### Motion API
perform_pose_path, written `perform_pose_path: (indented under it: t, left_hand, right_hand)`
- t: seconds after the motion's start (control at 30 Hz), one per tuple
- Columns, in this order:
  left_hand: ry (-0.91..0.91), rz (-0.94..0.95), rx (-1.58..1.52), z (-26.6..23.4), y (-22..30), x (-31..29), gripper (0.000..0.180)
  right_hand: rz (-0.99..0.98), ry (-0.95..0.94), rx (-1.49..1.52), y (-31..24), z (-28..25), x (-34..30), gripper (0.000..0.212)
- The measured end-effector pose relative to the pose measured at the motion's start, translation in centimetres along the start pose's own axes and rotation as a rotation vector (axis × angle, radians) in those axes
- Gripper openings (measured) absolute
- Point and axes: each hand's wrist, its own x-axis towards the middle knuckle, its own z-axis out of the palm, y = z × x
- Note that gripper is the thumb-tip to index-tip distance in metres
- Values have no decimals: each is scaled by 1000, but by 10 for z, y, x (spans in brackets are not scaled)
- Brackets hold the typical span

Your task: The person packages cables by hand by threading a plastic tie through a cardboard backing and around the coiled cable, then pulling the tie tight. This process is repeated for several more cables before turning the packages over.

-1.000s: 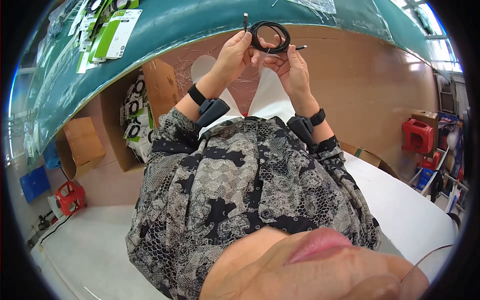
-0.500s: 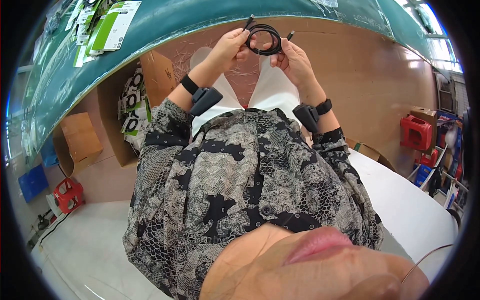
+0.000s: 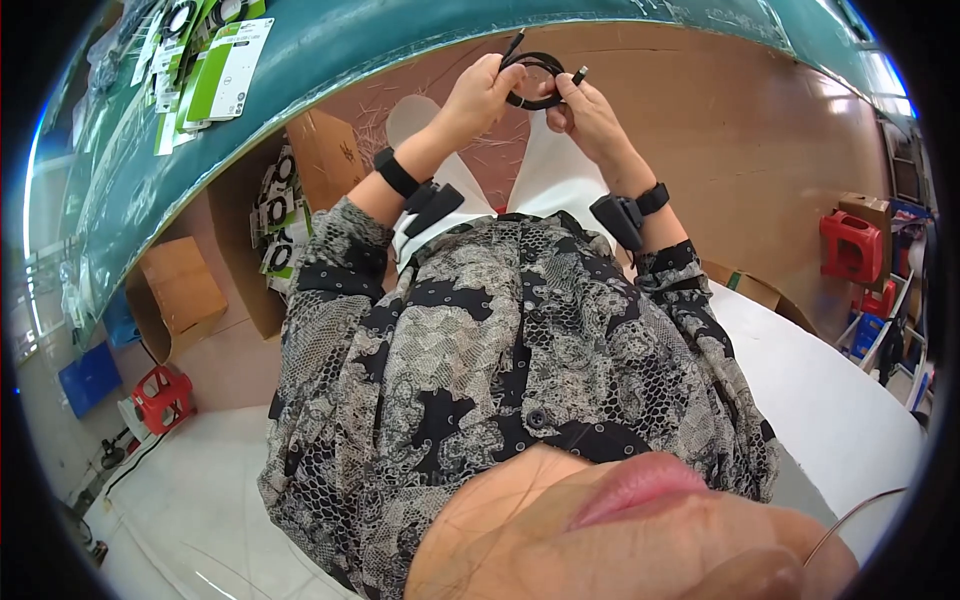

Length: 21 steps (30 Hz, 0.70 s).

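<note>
Cable (image 3: 535,82), black, wound into a small coil, held up just below the edge of the green table (image 3: 330,50), near the top centre of the view. Two loose ends stick out: one plug end (image 3: 513,45) points up and left above the coil, the other (image 3: 579,73) juts right. Part of the coil is hidden behind the fingers, so the number of turns cannot be made out; plug type too small to tell.

Left hand (image 3: 483,95): fingers curled closed around the left side of the coil, gripping it. Right hand (image 3: 588,115): fingers bent and pinched on the right side of the coil, near the right plug end. Both wrists carry black bands (image 3: 397,172) with small black units clipped on.

Green-and-white retail packages (image 3: 225,70) lie on the table at upper left, partly cut off by the rim. Cardboard boxes (image 3: 185,290) stand on the floor at left, a red stool (image 3: 850,245) at right
</note>
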Motion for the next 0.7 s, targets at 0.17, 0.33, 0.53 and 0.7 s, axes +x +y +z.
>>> perform_pose_path:
  t: [0.17, 0.33, 0.53, 0.7]
  left_hand:
    - [225, 349, 602, 7, -13, 3, 25]
    - [-53, 284, 860, -3, -28, 8, 24]
    - [-246, 38, 553, -13, 8, -3, 27]
    - [-69, 293, 303, -13, 29, -27, 21]
  right_hand:
    - [-45, 108, 113, 14, 13, -4, 35]
    - [28, -32, -262, 6, -7, 5, 41]
    - [53, -136, -242, -20, -7, -3, 46]
    - [-316, -312, -330, -44, 5, -21, 46]
